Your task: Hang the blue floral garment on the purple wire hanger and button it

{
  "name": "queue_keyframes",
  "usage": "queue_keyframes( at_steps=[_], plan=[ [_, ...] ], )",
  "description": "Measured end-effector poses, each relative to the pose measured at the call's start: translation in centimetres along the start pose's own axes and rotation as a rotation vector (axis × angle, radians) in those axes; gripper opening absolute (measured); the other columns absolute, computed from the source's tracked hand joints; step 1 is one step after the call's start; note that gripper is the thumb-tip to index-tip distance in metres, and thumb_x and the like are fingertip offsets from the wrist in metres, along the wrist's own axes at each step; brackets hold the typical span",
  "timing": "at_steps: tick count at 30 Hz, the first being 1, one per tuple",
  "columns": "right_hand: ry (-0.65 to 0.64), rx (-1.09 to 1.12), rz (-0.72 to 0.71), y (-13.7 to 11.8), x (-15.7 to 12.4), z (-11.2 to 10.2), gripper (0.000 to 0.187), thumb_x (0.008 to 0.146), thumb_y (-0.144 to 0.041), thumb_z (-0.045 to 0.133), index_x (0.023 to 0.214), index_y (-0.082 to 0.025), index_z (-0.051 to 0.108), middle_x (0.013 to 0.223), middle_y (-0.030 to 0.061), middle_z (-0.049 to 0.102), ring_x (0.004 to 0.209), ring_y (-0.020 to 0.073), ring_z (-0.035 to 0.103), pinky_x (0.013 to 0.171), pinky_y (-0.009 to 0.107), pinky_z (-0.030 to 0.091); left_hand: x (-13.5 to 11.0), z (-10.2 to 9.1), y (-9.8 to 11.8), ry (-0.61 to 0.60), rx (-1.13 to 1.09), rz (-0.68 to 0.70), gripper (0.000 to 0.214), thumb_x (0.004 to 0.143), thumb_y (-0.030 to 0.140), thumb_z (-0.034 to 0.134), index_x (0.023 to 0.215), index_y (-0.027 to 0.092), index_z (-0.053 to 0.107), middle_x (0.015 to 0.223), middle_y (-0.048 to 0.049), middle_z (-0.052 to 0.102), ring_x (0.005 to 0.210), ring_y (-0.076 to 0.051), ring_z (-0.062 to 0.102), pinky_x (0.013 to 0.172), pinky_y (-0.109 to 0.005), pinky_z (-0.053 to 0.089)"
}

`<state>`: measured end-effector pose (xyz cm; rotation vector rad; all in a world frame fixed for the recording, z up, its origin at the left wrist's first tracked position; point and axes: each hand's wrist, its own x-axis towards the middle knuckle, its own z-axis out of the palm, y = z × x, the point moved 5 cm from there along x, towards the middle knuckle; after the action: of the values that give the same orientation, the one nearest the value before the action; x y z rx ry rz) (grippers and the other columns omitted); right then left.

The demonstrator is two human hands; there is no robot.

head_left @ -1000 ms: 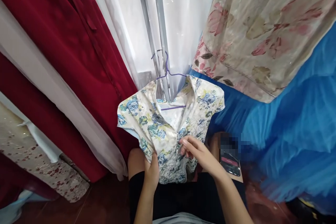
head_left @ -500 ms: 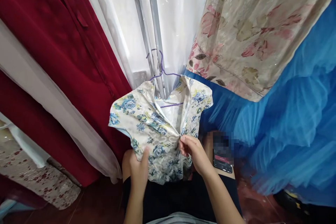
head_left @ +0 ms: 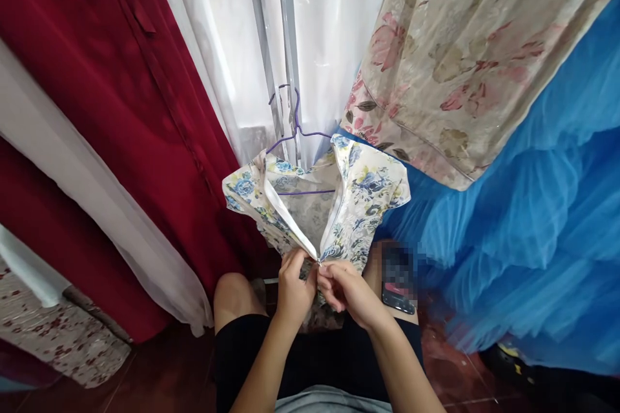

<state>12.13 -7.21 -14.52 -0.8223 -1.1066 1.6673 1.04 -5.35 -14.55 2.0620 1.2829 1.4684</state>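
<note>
Low ctr of frame: L hand (head_left: 295,287) grips blouse (head_left: 365,197) by front edge, R hand (head_left: 349,290) pinches zip pull (head_left: 319,262) at base of open V. Phone (head_left: 398,284) on thigh (head_left: 374,271), lower R of ctr. Blouse mid-frame on purple hanger (head_left: 297,131); white cloth (head_left: 329,26) behind, upper ctr.

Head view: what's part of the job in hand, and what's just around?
In the job:
- blue-flowered garment, held open-necked by both hands
- fastener at the foot of its neck opening, pinched by the right hand
- left hand, gripping beside it
- purple hanger inside the garment

Just around:
- phone on the thigh
- red cloth
- white cloth
- pink-flowered cloth
- blue cloth
</note>
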Motion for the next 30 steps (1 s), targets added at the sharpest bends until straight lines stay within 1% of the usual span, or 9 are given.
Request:
queue_keyframes(
  at_steps=[4, 7, 12, 15, 19, 23, 25, 27, 30],
  plan=[
    [0.076, 0.117, -0.012, -2.5, 2.1, -1.0, 0.031, 0.082, -0.036, 0.054, 0.056, -0.019, 0.046, 0.035, -0.0065, 0.039, 0.031, 0.0044, 0.025, 0.036, 0.019, 0.012, 0.0, 0.2, 0.6, -0.086, 0.105, 0.035, 0.019, 0.091, 0.017, 0.054, 0.074, 0.021, 0.048, 0.074, -0.0013, 0.056, 0.075, -0.019, 0.055, 0.071, -0.028, 0.042],
    [0.037, 0.129, 0.011, -7.3, 5.8, -0.8, 0.027, 0.082, -0.030, 0.052, 0.058, -0.018, 0.050, 0.037, -0.0045, 0.043, 0.032, 0.0039, 0.026, 0.034, 0.016, 0.013, 0.4, 0.1, 0.8, -0.188, 0.200, 0.011, 0.018, 0.092, 0.014, 0.052, 0.076, 0.021, 0.049, 0.077, -0.0019, 0.057, 0.071, -0.017, 0.055, 0.066, -0.027, 0.040],
    [-0.038, 0.270, 0.156, -16.5, 11.0, 1.2, 0.021, 0.081, -0.009, 0.046, 0.064, -0.020, 0.042, 0.043, -0.0085, 0.037, 0.032, 0.0030, 0.018, 0.030, 0.013, 0.009, 1.6, 0.4, 1.1, -0.392, 0.455, 0.009, 0.016, 0.092, 0.013, 0.051, 0.099, 0.021, 0.063, 0.102, -0.0080, 0.067, 0.078, -0.022, 0.065, 0.064, -0.029, 0.041],
    [-0.017, 0.330, 0.132, -19.3, 11.6, 2.3, 0.022, 0.082, -0.005, 0.042, 0.065, -0.019, 0.042, 0.045, -0.0077, 0.040, 0.031, 0.0020, 0.020, 0.030, 0.011, 0.010, 1.8, 1.3, 1.0, -0.521, 0.521, 0.057, 0.026, 0.092, 0.013, 0.050, 0.112, 0.020, 0.063, 0.112, -0.0107, 0.068, 0.081, -0.024, 0.067, 0.066, -0.031, 0.044],
    [0.023, 0.156, -0.022, -18.8, 10.3, 2.6, 0.026, 0.088, -0.015, 0.040, 0.064, -0.017, 0.048, 0.042, -0.0031, 0.047, 0.030, 0.0032, 0.026, 0.031, 0.013, 0.012, 3.8, 0.5, 0.5, -0.473, 0.263, 0.059, 0.012, 0.096, 0.024, 0.054, 0.097, 0.021, 0.066, 0.093, -0.0047, 0.069, 0.078, -0.020, 0.066, 0.069, -0.029, 0.048],
    [0.029, -0.096, -0.172, -17.0, 8.7, 2.3, 0.026, 0.086, -0.026, 0.050, 0.062, -0.017, 0.053, 0.044, 0.0015, 0.056, 0.033, 0.0057, 0.035, 0.035, 0.017, 0.017, 9.7, -4.5, 2.0, -0.025, -0.018, 0.074, 0.024, 0.099, 0.032, 0.054, 0.120, 0.023, 0.061, 0.089, -0.0029, 0.067, 0.072, -0.015, 0.063, 0.069, -0.027, 0.049],
    [0.021, -0.122, -0.170, -16.3, 8.4, 2.1, 0.026, 0.084, -0.029, 0.052, 0.060, -0.018, 0.051, 0.044, 0.0007, 0.055, 0.034, 0.0062, 0.035, 0.036, 0.019, 0.017, 12.8, -6.6, 3.8, 0.097, -0.031, 0.172, 0.035, 0.101, 0.031, 0.051, 0.134, 0.024, 0.055, 0.090, -0.0026, 0.066, 0.074, -0.016, 0.063, 0.071, -0.028, 0.049],
    [0.006, -0.100, -0.175, -15.9, 8.5, 1.8, 0.028, 0.084, -0.031, 0.052, 0.059, -0.019, 0.050, 0.044, -0.0004, 0.054, 0.035, 0.0062, 0.034, 0.038, 0.020, 0.017, 15.3, -7.2, 5.8, 0.057, 0.031, 0.291, 0.036, 0.102, 0.028, 0.048, 0.137, 0.025, 0.055, 0.093, -0.0034, 0.067, 0.080, -0.017, 0.064, 0.075, -0.030, 0.049],
    [-0.014, -0.079, -0.221, -15.5, 9.5, 1.4, 0.028, 0.083, -0.035, 0.055, 0.060, -0.020, 0.051, 0.045, -0.0016, 0.054, 0.036, 0.0064, 0.035, 0.039, 0.020, 0.019, 17.5, -6.7, 8.0, -0.047, 0.207, 0.415, 0.023, 0.101, 0.028, 0.049, 0.111, 0.020, 0.069, 0.093, -0.0045, 0.069, 0.083, -0.019, 0.063, 0.079, -0.031, 0.048]
  ],
)
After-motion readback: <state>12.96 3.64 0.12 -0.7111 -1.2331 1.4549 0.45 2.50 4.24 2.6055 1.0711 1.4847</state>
